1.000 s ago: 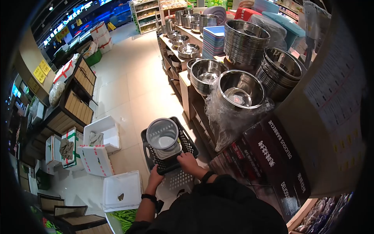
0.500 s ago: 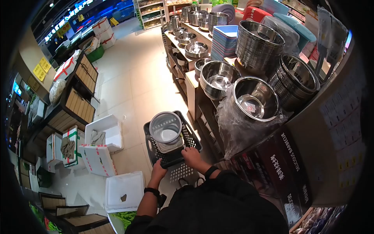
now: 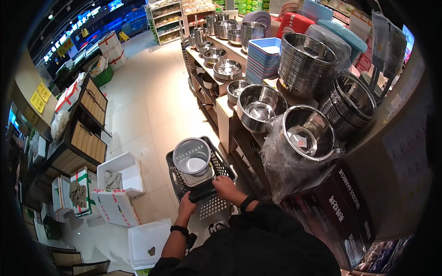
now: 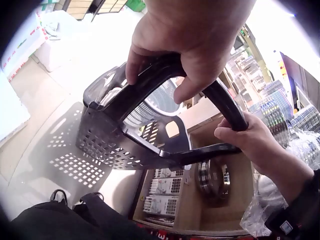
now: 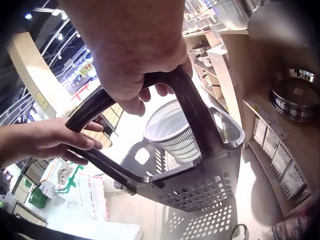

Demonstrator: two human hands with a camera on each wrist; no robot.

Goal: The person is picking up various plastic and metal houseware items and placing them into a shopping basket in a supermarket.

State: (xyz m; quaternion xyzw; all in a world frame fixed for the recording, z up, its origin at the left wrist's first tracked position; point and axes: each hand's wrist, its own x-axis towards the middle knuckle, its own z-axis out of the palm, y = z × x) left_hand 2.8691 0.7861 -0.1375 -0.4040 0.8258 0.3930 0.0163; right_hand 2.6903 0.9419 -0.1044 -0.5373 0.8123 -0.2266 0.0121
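A dark grey plastic shopping basket (image 3: 224, 169) with a perforated wall hangs in front of the body. My left hand (image 3: 186, 205) grips the left part of its black handle (image 4: 225, 102), fingers curled round it. On the handle's other side my right hand (image 3: 224, 187) holds on in the same way; both wrist views show the two hands sharing this one handle. Inside the basket sits a round grey mesh-sided bin (image 3: 184, 146), mouth up, seen through the handle in the right wrist view. Under it lies a paler item, mostly hidden.
Shelving with stacked steel basins (image 3: 306, 60) runs along the right, above a dark barbecue carton (image 3: 334, 202). Plastic wrap (image 3: 281, 170) hangs off the shelf edge. White foam boxes (image 3: 122, 172) and a foam lid (image 3: 148, 241) lie on the floor at left. A tiled aisle (image 3: 152, 87) leads ahead.
The head view has shifted, so the basins and foam boxes appear lower, and shoes now show below the basket. Both hands keep hold of the basket's handle throughout.
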